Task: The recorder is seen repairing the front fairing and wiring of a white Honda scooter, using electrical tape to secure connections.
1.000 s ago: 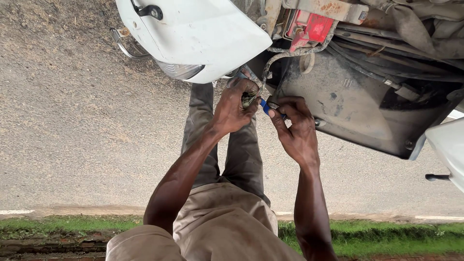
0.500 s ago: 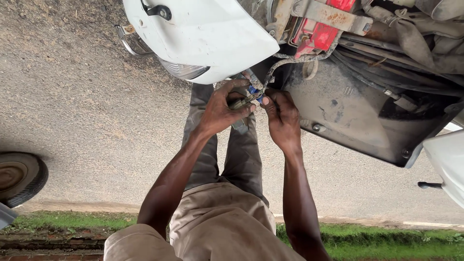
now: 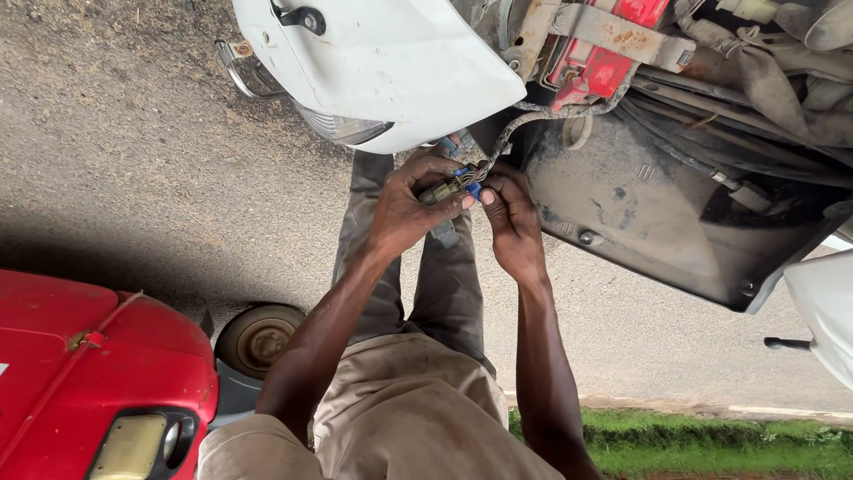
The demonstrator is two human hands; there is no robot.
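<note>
My left hand is closed around a grey plastic connector. My right hand pinches a small blue connector against it with thumb and fingertips. The two hands touch at the connectors. A bundle of wires runs from the connectors up to a red part with a rusty bracket inside the open vehicle. Both hands are just under the edge of a white body panel.
A dirty dark panel of the vehicle lies right of my hands. A red vehicle and a small wheel are at the lower left. Gravel road lies beyond my trouser legs, and grass shows at the bottom right.
Both hands stay together on the connectors, fingers shifting slightly. The view has swung, and the red vehicle and wheel have come into view at the lower left.
</note>
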